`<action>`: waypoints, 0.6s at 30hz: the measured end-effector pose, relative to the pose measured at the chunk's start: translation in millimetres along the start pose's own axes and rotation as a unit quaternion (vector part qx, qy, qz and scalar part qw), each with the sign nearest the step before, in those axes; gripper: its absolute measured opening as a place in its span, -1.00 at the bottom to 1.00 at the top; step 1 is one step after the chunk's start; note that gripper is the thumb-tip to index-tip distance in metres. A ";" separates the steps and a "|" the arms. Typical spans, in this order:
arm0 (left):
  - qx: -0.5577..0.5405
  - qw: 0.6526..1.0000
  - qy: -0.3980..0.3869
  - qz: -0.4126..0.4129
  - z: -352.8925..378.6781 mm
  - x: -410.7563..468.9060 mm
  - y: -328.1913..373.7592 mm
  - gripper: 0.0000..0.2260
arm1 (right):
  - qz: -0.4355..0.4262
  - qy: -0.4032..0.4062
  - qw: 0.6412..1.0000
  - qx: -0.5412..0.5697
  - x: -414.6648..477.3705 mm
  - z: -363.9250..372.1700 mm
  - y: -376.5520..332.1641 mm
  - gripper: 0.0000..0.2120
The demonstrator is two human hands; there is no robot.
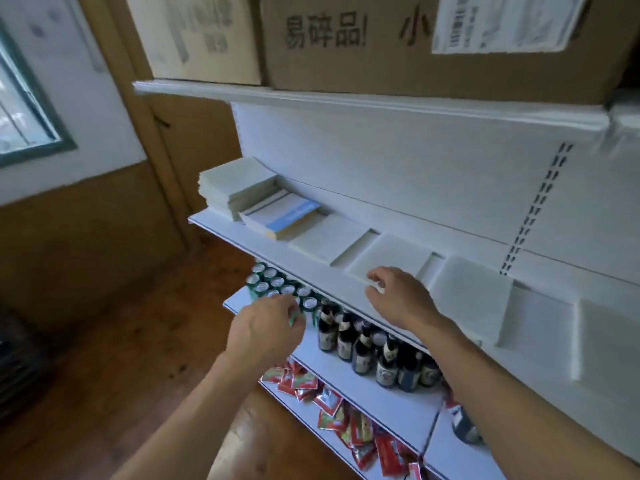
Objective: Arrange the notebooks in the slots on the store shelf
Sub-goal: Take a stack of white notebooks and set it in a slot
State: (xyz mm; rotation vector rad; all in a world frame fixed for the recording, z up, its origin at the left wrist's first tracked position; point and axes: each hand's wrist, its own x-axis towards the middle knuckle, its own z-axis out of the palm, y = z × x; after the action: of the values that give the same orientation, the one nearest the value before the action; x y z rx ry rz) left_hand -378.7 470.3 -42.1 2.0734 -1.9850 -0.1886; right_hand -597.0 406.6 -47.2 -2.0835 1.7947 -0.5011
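Note:
A tall stack of pale notebooks [237, 185] lies at the left end of the white shelf [249, 239]. Beside it sits a lower stack topped by a notebook with a blue band [282, 216]. Further right, single pale notebooks [327, 239] lie in a row of slots, one [391, 254] just beyond my right hand [398, 297]. That hand hovers over the shelf's front edge with fingers loosely curled and holds nothing. My left hand [266, 327] hangs lower, in front of the cans, fingers curled, nothing visible in it.
Green cans [277, 285] and dark bottles [363, 344] fill the shelf below. Red snack packets [332, 407] lie on the lowest shelf. Cardboard boxes [415, 46] sit on the top shelf. More pale notebooks [472, 299] occupy slots to the right. Wooden floor lies to the left.

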 end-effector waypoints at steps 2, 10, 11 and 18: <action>0.023 1.000 0.019 -0.005 -10.4 12.9 -37.7 -0.77 | -0.015 -0.020 1.000 -0.013 24.6 21.3 -32.6 -0.62; 0.029 0.999 0.033 -0.013 -12.2 103.1 -135.1 -0.75 | -0.027 -0.030 0.999 0.015 140.4 83.5 -105.5 -0.65; 0.033 0.999 0.036 -0.009 -10.7 120.6 -145.1 -0.76 | -0.026 -0.028 0.999 0.024 158.3 91.1 -110.9 -0.65; 0.036 0.999 0.023 0.020 -16.9 264.3 -203.3 -0.80 | 0.006 -0.003 0.997 0.078 292.8 132.8 -156.6 -0.64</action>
State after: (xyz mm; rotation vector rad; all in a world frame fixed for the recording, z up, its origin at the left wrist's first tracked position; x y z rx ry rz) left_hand -164.2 215.1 -59.1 2.0596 -2.0321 -0.0632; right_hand -357.4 142.9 -77.1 -1.9664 1.7059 -0.6101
